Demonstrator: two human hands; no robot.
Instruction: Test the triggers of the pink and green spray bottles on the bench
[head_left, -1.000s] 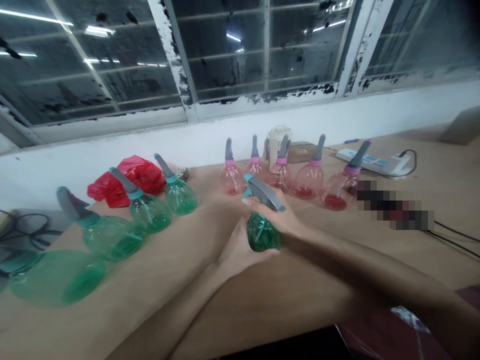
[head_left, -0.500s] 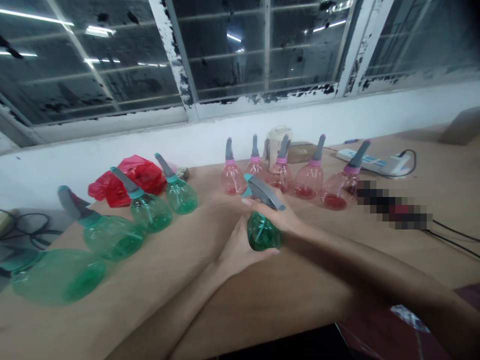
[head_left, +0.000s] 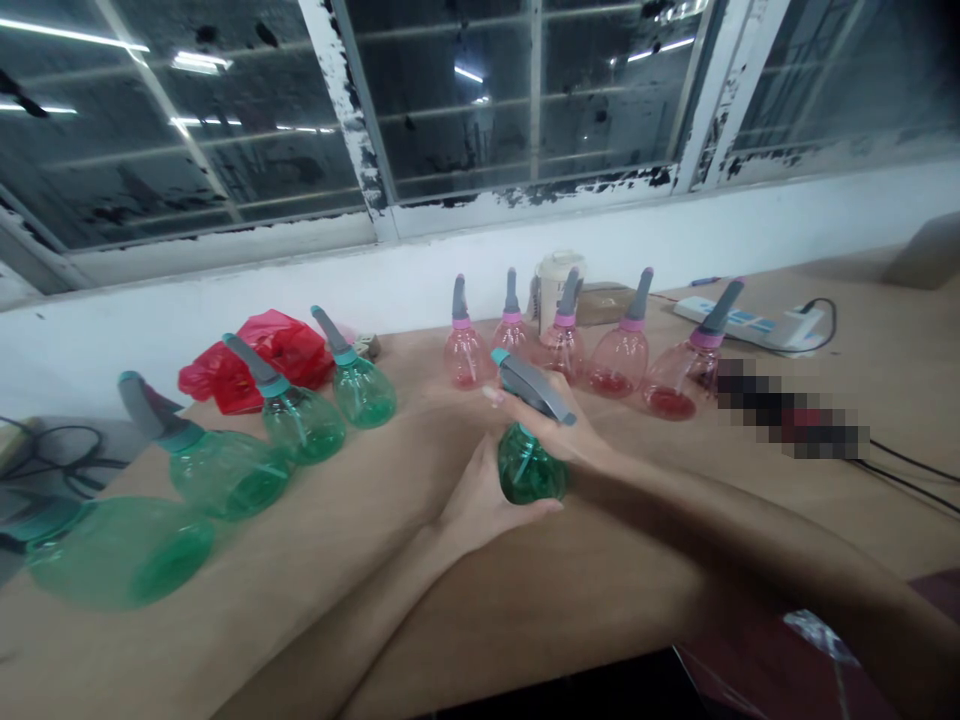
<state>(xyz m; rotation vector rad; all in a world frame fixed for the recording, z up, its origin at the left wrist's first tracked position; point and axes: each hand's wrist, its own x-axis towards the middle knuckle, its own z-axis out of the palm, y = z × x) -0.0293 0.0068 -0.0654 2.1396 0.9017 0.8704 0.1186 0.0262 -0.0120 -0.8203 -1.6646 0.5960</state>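
A clear green spray bottle [head_left: 531, 468] with a grey and teal spray head [head_left: 534, 385] is held over the middle of the table. My left hand [head_left: 480, 500] cups its round body from the left and front, thumb along the near side. Closed around the neck, just beneath the spray head, is my right hand [head_left: 559, 425]. Its fingers cover the trigger area. Green liquid shows low in the bottle. Behind it, several pink spray bottles [head_left: 619, 362] stand in a row, the nearest ones close to my right hand.
Several more green spray bottles [head_left: 304, 425] line the left side of the wooden table [head_left: 420, 400]. A red plastic bag [head_left: 281, 350] lies behind them. At the back are a white cup [head_left: 553, 290], a small brown box [head_left: 604, 303] and a power strip [head_left: 757, 325] with a cable.
The teal trigger tip under the nozzle no longer shows beside my right fingers. Both hands and the bottle stay almost in place, with a very slight shift right in the picture.
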